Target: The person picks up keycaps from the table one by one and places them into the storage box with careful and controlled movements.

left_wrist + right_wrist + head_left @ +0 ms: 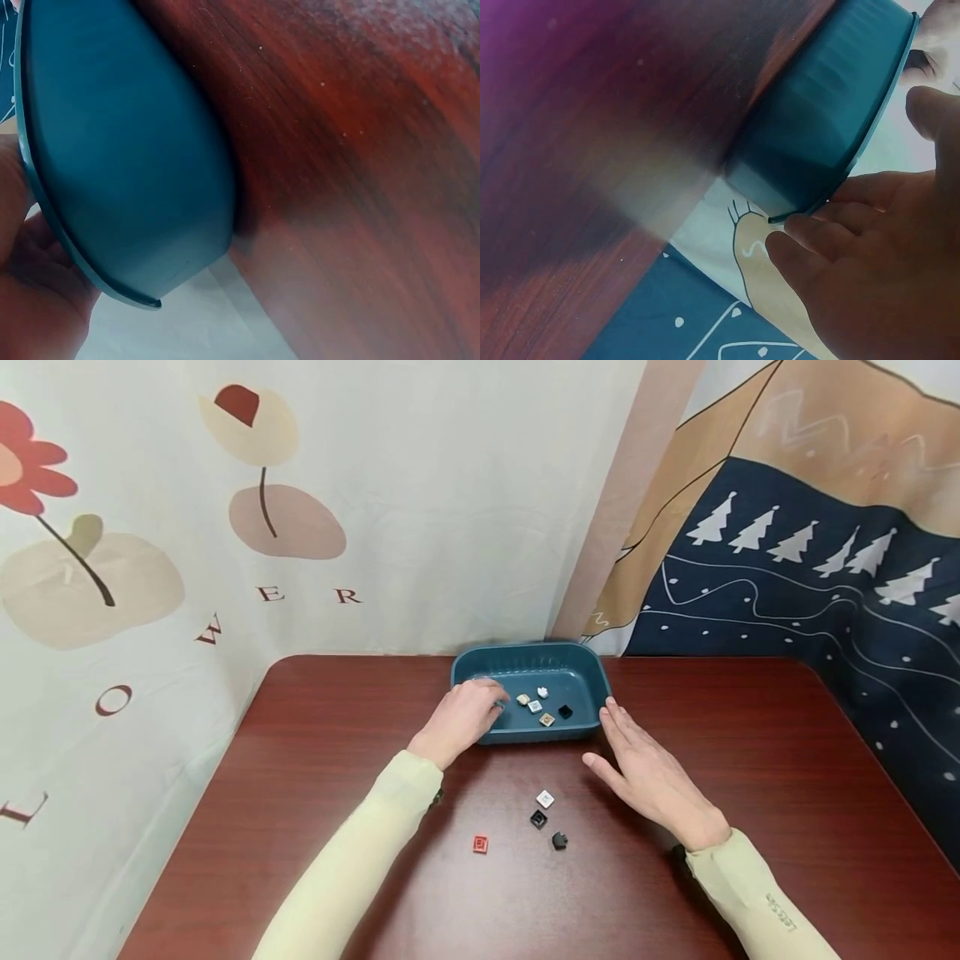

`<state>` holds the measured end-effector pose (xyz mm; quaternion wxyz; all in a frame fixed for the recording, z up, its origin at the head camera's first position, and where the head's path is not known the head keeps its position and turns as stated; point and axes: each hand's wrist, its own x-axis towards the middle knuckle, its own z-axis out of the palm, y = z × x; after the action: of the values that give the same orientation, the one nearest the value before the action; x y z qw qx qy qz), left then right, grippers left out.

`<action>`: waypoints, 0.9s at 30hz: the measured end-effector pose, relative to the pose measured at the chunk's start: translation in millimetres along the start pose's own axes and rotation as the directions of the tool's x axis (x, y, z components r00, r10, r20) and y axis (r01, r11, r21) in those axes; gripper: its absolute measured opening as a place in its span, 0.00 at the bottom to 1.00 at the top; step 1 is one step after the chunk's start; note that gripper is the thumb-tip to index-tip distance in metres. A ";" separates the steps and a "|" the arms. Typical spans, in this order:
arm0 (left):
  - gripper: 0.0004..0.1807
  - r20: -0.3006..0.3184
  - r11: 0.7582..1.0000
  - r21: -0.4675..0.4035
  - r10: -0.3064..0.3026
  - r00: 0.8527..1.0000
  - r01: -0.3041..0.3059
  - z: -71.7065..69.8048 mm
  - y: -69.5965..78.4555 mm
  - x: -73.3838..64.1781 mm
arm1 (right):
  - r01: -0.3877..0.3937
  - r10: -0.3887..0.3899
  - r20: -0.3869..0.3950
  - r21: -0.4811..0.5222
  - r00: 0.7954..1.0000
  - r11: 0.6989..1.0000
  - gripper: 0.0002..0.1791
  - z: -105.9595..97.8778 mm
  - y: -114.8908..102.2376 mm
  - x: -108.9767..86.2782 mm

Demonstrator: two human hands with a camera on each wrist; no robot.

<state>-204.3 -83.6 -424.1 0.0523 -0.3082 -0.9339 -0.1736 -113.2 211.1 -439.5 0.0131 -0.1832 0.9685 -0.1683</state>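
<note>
Left hand [461,714] curled over the bin, right hand [652,777] straight-fingered at its corner

From where I stand, the left fingers bend over the near left part of the teal bin [532,737] and reach inside its rim; whether they pinch anything, I cannot tell. The right hand grips nothing: its fingers lie straight and close together, thumb spread away, with the tips at the bin's near right corner.

Five small pieces lie on the bin floor: a cream piece [523,700] closest to the left fingers, a scalloped white piece [542,692], a square white piece [535,706], a tan piece [547,719] and a black piece [565,712] toward the right.

Four more sit on the reddish-brown table [337,760], between the forearms. One marked white square [545,798] is nearest the bin, with a black square [538,819] just beside it, then a jagged black piece [559,841]. Off to the left, well apart from those, is a red square [480,844] (the brightest thing on the wood). Pale yellow-green sleeves [345,868] cover both forearms.
</note>
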 end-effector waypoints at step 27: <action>0.14 -0.282 0.918 0.218 0.384 0.879 -0.331 -12.5 14.0 -66.1 | -0.014 0.014 0.008 0.003 1.000 1.000 0.50 0.0 -1.6 0.3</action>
<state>-143.0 -114.4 -421.9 0.2589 -0.4382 -0.8507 -0.1316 -112.9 209.5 -438.9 0.0184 -0.1771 0.9694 -0.1688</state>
